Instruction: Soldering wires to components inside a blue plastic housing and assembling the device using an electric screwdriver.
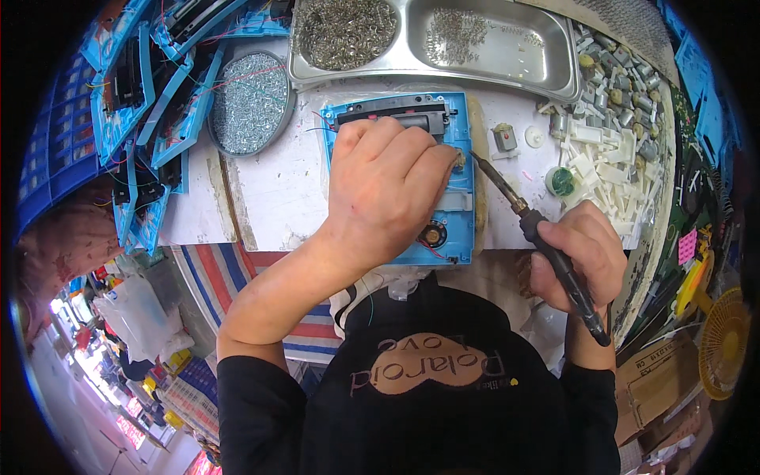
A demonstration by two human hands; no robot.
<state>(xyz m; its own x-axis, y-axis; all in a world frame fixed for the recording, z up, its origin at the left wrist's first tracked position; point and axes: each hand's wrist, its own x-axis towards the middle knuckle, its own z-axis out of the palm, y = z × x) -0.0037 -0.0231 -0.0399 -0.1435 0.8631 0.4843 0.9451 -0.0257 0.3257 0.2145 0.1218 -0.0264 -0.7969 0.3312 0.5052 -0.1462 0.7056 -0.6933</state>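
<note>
A blue plastic housing lies on the work surface in front of me, with a black strip along its far side and a small round speaker at its near end. My left hand rests over it, fingers bent and pinched together near its right side. What they pinch, if anything, is mostly hidden; a small brassy bit shows by the fingertips. In my right hand is a soldering iron, gripped by its black handle. Its tip points up and left, close to the housing's right edge and my left fingertips.
A metal tray with small springs stands at the back, beside a round dish of screws. Blue housings with wires pile up at left. To the right are a small motor, a green-filled tub and heaped white parts.
</note>
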